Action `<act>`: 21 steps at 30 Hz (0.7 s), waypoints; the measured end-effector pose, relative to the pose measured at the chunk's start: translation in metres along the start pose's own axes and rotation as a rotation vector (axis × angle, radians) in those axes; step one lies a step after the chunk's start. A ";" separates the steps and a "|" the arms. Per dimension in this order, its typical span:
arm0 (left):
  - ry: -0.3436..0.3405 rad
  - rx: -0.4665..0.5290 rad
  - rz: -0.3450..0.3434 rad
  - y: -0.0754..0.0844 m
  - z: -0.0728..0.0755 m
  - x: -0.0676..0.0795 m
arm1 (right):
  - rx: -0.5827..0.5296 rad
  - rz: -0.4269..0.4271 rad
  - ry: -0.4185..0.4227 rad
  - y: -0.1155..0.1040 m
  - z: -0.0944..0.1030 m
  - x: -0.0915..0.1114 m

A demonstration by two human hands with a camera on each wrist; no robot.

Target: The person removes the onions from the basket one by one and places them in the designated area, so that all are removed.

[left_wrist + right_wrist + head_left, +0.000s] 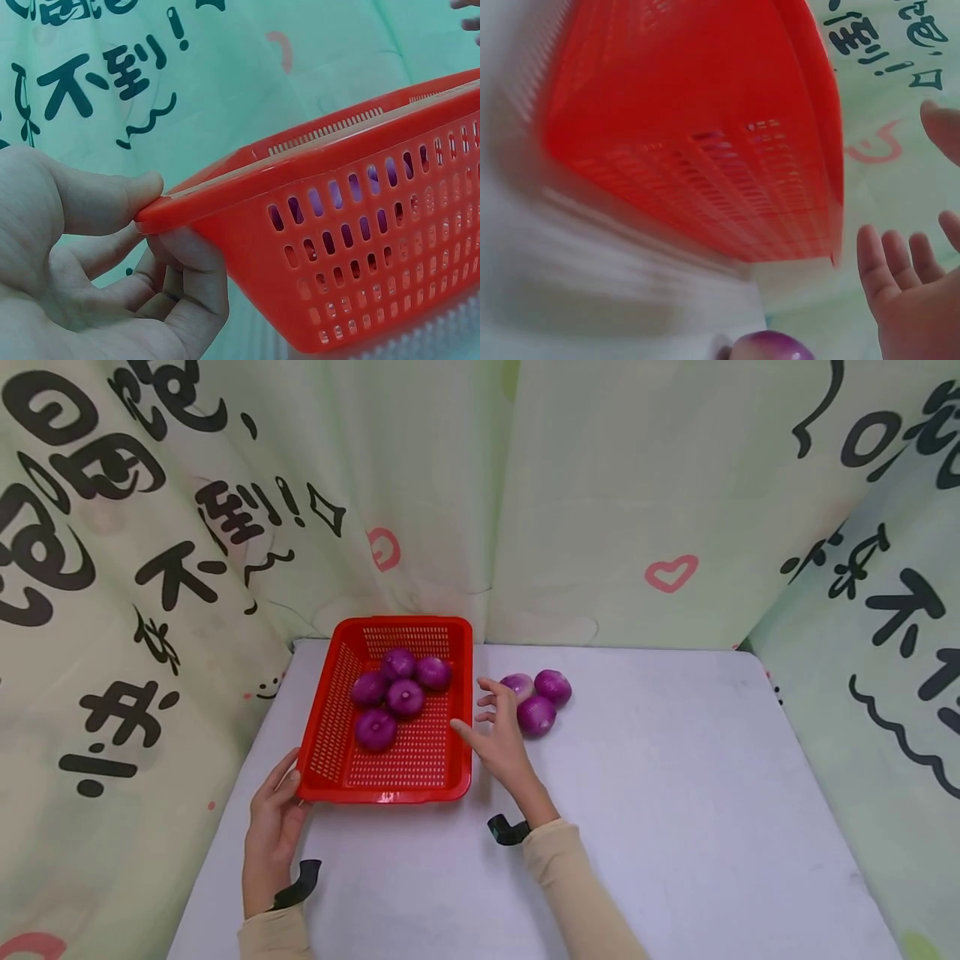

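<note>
A red plastic basket (397,777) with slotted walls sits on the left part of the table, several purple onions (377,729) inside. My left hand (272,835) is at its near left corner. In the left wrist view the thumb lies over the basket's rim and curled fingers are beneath it. My right hand (498,739) is at the basket's right side, thumb and fingers spread apart with nothing between them. Just past its fingers, three more purple onions (553,688) lie grouped on the table; the hand partly covers one. The right wrist view shows one onion (771,346) at its lower edge.
The white-covered table (675,802) stretches out to the right of the onions. A pale green curtain (600,510) with black writing and pink hearts hangs behind the table and along both sides. Each wrist carries a black strap mount (508,830).
</note>
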State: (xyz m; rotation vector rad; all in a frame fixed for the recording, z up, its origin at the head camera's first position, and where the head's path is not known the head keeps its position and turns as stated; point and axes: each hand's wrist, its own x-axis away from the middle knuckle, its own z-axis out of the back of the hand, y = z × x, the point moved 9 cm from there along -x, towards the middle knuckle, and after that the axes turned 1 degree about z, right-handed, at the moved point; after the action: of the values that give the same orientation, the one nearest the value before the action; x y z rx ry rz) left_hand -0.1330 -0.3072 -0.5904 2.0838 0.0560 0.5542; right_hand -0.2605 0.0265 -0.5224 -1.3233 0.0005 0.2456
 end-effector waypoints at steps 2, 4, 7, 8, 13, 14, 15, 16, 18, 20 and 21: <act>-0.001 0.005 0.008 -0.001 0.000 0.000 | 0.043 0.013 -0.042 -0.003 -0.001 -0.008; -0.011 0.014 0.014 -0.001 -0.001 0.000 | 0.108 0.028 -0.081 -0.005 -0.003 -0.017; -0.026 0.025 0.013 -0.001 -0.001 -0.001 | 0.198 0.077 -0.134 -0.010 -0.008 -0.032; -0.033 0.025 0.008 0.000 -0.001 -0.001 | 0.221 0.099 -0.150 -0.013 -0.011 -0.037; -0.017 0.013 0.015 0.000 0.001 -0.002 | 0.296 0.167 -0.231 -0.019 -0.031 -0.058; -0.004 0.006 0.019 0.000 0.002 -0.002 | 0.308 0.178 -0.251 -0.019 -0.036 -0.062; 0.009 0.004 0.021 0.000 0.002 -0.001 | 0.322 0.189 -0.270 -0.019 -0.041 -0.065; 0.017 0.008 0.024 0.000 0.003 -0.001 | 0.333 0.200 -0.288 -0.019 -0.046 -0.068; 0.028 0.012 0.025 0.000 0.003 0.000 | 0.362 0.217 -0.322 -0.018 -0.053 -0.073; 0.033 0.001 0.027 0.000 0.003 0.001 | 0.402 0.238 -0.353 -0.016 -0.057 -0.078; 0.031 0.003 0.027 0.000 0.002 0.001 | 0.429 0.247 -0.368 -0.015 -0.058 -0.080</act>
State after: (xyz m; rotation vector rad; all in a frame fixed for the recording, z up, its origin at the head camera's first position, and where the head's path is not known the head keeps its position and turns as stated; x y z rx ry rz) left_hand -0.1315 -0.3083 -0.5914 2.0813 0.0463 0.6037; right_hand -0.3276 -0.0470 -0.5117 -0.8359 -0.0895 0.6596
